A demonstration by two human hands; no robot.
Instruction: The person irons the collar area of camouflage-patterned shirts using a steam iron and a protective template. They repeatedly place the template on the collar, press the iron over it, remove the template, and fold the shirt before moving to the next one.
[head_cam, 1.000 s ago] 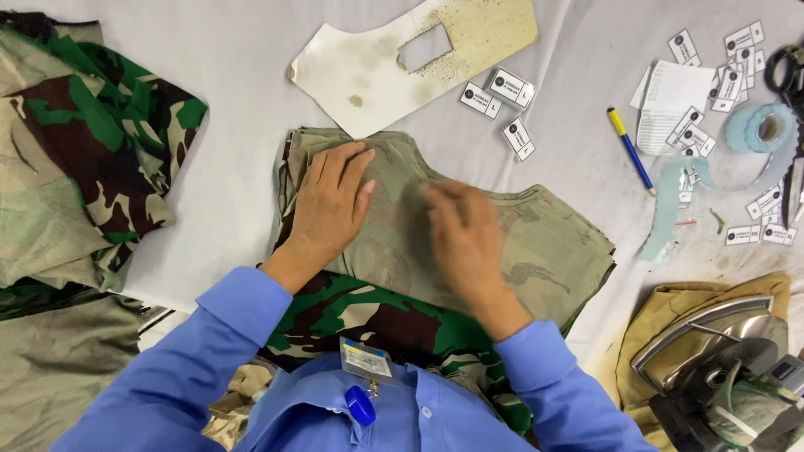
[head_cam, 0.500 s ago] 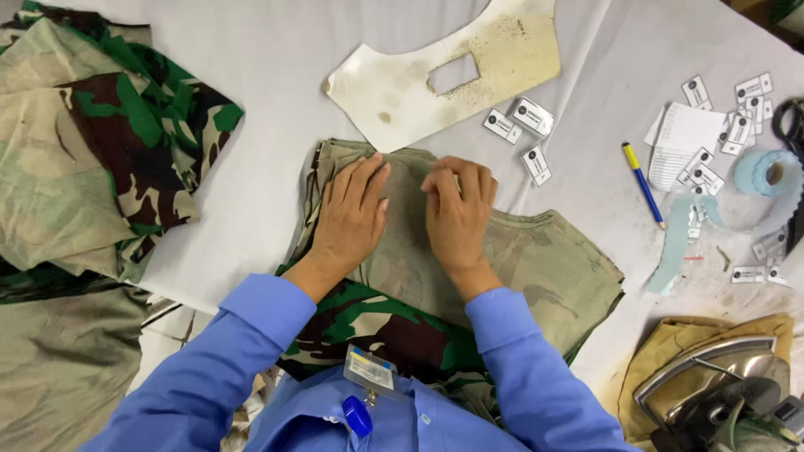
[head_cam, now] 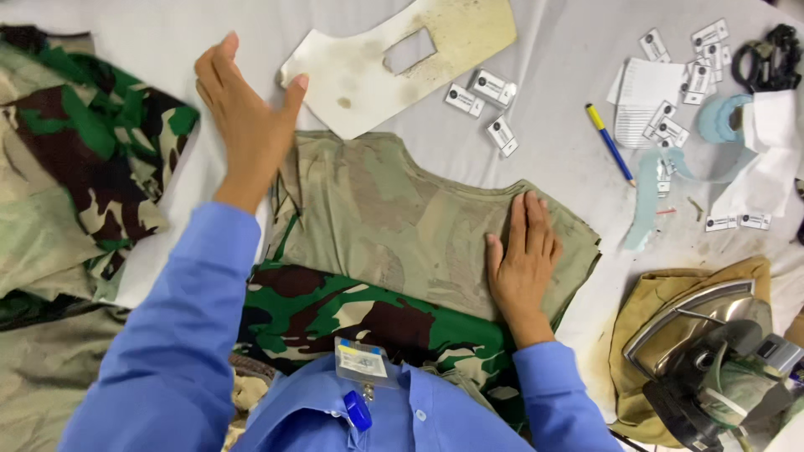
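The right hand [head_cam: 521, 259] lies palm down on the camouflage garment piece [head_cam: 402, 226], its fingers [head_cam: 528, 222] flat, close together and gripping nothing — they press the pale reverse side of the cloth near its right edge. The left hand [head_cam: 247, 113] is lifted above the desk [head_cam: 553, 176], fingers spread wide and empty, just beyond the piece's upper left corner and beside the cardboard template [head_cam: 394, 59]; whether it touches the cloth cannot be told.

The garment piece is spread in the middle of the grey-covered desk, directly in front of the person. Most of it shows the faded inner face, while the near edge is turned to show the green, brown and black print. The stained off-white template, with a rectangular window cut in it, lies just past the piece's far edge.

A stack of camouflage fabric [head_cam: 75, 167] sits at the left, well apart from the right hand. Small printed labels [head_cam: 490, 100] are scattered near the template, and a blue-and-yellow pencil [head_cam: 610, 144] lies to the right of them, next to a sheet of paper [head_cam: 645, 96]. A roll of pale blue tape [head_cam: 720, 121] lies further right, with black scissors [head_cam: 766, 59] at the far corner. An iron [head_cam: 712, 343] rests on a tan pad [head_cam: 645, 310] at the lower right.
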